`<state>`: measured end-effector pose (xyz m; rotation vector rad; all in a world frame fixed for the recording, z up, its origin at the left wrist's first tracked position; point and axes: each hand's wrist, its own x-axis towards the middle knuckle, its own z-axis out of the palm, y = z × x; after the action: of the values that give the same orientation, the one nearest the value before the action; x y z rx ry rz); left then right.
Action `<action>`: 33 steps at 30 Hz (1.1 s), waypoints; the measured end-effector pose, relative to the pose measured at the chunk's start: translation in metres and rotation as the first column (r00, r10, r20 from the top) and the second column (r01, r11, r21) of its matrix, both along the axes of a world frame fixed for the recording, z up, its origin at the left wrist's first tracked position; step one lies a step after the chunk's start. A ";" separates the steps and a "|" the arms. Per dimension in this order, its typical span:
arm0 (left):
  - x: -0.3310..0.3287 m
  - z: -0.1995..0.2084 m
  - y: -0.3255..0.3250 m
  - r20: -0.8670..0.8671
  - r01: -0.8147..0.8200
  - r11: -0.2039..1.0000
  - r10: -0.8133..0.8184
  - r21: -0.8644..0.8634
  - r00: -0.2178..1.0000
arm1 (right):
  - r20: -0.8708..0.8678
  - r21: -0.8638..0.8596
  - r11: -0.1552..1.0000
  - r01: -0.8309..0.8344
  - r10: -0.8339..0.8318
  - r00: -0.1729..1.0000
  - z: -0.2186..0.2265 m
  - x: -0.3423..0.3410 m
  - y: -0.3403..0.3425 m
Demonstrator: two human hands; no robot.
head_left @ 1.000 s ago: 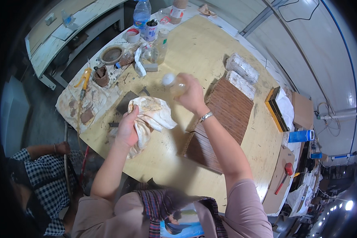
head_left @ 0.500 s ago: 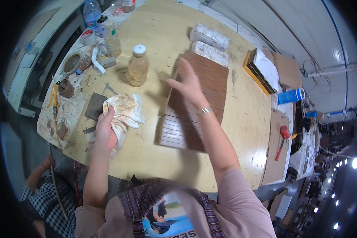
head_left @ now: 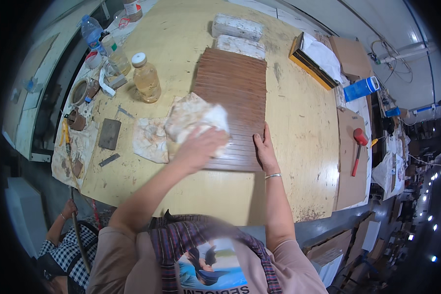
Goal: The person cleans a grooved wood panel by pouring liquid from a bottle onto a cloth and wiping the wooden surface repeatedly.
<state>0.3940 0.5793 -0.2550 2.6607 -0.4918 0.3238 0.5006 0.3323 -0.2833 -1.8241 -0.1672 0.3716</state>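
Observation:
A brown slatted wooden panel (head_left: pixel 232 81) lies flat on the pale yellow worktable (head_left: pixel 299 161). My left hand (head_left: pixel 203 144) presses a stained white cloth (head_left: pixel 193 112) onto the panel's near left part, with the fingers closed over the fabric. Part of the cloth hangs off the panel onto the table. At the near right edge my right hand (head_left: pixel 266 151) grips the panel, thumb on its top and a finger along its side. The remaining fingers of that hand are partly hidden.
Two white wrapped blocks (head_left: pixel 237 27) stand beyond the panel. A bottle of yellowish liquid (head_left: pixel 146 78) is left of it, near a dark flat plate (head_left: pixel 110 134). Far right lie a red mallet (head_left: pixel 359 142) and blue bottle (head_left: pixel 361 89). Another person's arm (head_left: pixel 59 225) shows at lower left.
My left hand has carried the cloth rightward onto the panel. My right hand has come down from above the panel to its right edge. The panel now lies straighter.

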 end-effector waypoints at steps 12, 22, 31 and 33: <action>-0.015 -0.004 -0.022 -0.147 0.028 0.994 -0.043 -0.107 0.988 | 0.045 -0.031 1.000 -0.002 0.003 0.999 0.003 0.001 0.010; -0.021 0.023 -0.020 -0.482 -0.280 0.844 0.029 -0.457 0.876 | 0.051 0.136 0.990 -0.049 0.042 0.998 -0.024 0.003 0.001; -0.105 -0.030 0.090 -0.357 -0.689 0.596 0.590 -0.412 0.724 | 0.080 0.092 0.996 -0.021 0.014 0.997 -0.011 0.012 0.007; -0.092 0.021 0.063 -0.513 -0.647 0.293 0.419 -0.704 0.749 | 0.063 -0.059 0.998 0.011 -0.008 0.998 -0.021 0.016 0.007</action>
<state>0.3021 0.6427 -0.2344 1.6848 0.6000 0.3175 0.5165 0.3395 -0.3039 -1.8953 -0.1925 0.3157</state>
